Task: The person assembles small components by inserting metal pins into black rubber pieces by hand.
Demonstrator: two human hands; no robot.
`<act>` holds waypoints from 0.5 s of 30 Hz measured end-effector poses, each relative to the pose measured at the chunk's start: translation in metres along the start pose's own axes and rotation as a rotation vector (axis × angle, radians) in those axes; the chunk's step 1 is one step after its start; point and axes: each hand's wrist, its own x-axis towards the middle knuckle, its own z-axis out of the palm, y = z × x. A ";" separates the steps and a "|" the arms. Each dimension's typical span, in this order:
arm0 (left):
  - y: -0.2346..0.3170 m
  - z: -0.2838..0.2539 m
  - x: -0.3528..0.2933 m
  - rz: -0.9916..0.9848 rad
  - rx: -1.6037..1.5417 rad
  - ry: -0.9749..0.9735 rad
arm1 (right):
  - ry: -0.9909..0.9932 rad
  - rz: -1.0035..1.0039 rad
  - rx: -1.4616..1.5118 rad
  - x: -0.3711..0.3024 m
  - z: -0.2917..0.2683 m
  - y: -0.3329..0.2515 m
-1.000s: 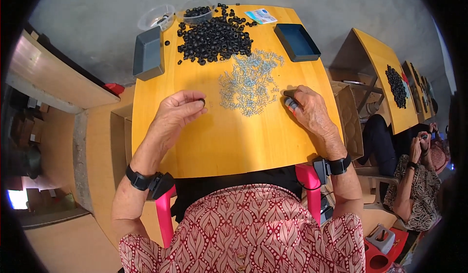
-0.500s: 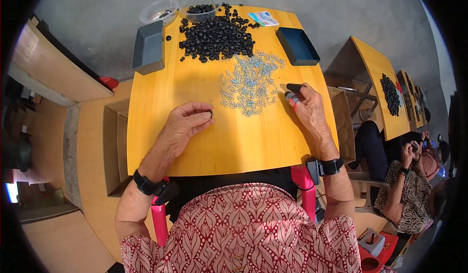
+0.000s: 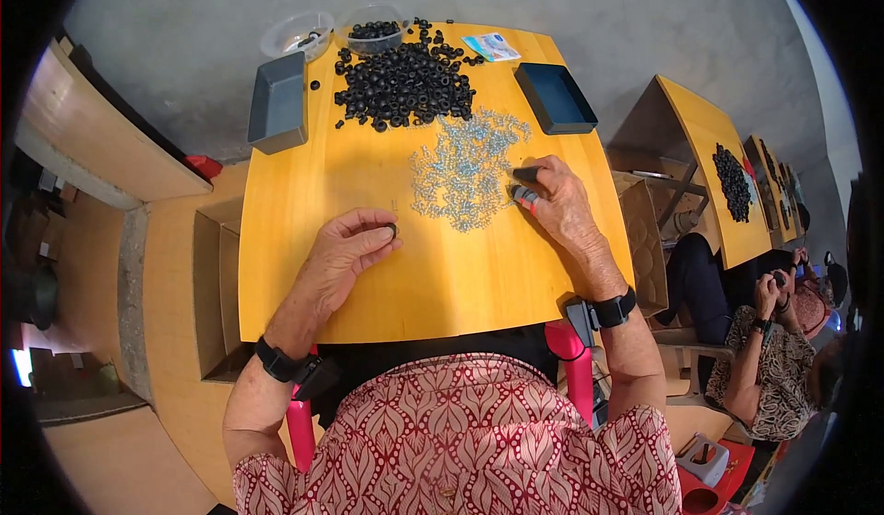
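My left hand hovers over the near left of the yellow table, pinching a small black ring between thumb and fingertips. My right hand is at the right edge of a spread of tiny silvery pieces, too small to make out in kind. A black cover sits on one of its fingertips, and grey and red wrapping is on another. Those two fingertips are slightly apart, with nothing visible between them. Beyond the silvery pieces lies a heap of black rings.
A grey tray stands at the far left and a dark tray at the far right. Two clear tubs and a packet lie at the back. To the right, another person sits by a second table.
My right hand has moved left, to the edge of the silvery pieces. My left hand still pinches the black ring. The whole view has shifted slightly.
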 end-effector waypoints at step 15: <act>-0.001 -0.002 0.002 0.022 -0.006 0.009 | -0.058 -0.080 0.194 -0.008 0.002 -0.014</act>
